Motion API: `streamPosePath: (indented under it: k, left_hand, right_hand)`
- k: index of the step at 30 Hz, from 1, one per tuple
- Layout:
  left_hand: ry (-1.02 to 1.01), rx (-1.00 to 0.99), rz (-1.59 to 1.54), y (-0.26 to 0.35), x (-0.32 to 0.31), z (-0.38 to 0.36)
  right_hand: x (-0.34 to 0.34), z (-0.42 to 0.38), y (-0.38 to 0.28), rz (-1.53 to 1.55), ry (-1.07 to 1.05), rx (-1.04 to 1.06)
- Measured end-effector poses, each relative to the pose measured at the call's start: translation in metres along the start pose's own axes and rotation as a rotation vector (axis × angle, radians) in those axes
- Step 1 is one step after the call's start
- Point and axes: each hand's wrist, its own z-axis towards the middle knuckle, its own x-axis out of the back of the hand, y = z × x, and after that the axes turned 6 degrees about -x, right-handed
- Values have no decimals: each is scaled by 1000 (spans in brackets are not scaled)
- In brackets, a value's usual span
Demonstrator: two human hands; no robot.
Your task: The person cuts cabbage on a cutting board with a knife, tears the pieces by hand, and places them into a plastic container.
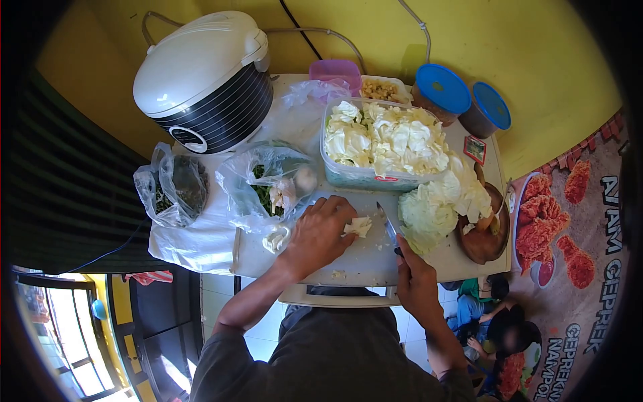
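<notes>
My right hand [416, 276] is closed round the handle of a knife [386, 224], its blade pointing up and to the left above the white work surface. With bent fingers, my left hand [324, 231] holds a small pale piece of cabbage [360, 227] down, a little left of the blade. Just right of the knife sits a partly cut cabbage head [427, 213] with loose leaves behind it. Behind my hands a clear plastic container [375, 179] is heaped with cut cabbage [402, 137]. Another white scrap [276, 238] lies left of my left wrist.
Plastic bags of greens [167, 187] and of garlic with greens [264, 181] lie at left, before a rice cooker [207, 87]. Blue-lidded tubs [442, 88] and a purple container [335, 72] stand at the back. A brown stone mortar [477, 242] is at right. People [502, 328] sit beyond the table.
</notes>
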Motion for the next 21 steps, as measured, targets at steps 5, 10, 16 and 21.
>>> streamPosePath:
  k: [5, 10, 16, 21]
  left_hand:
    - [-137, 95, -284, 12, 16, 10]
    - [120, -41, -403, 29, 54, 31]
    - [286, -87, -116, 1, 81, 102]
    - [398, -296, 70, -6, 81, 122]
  right_hand:
    - [-1, 4, -1, -3, -5, -4]
    - [0, 6, 2, 18, -24, -6]
    - [-1, 4, 6, 46, -8, 7]
    - [-2, 3, 10, 53, 9, 28]
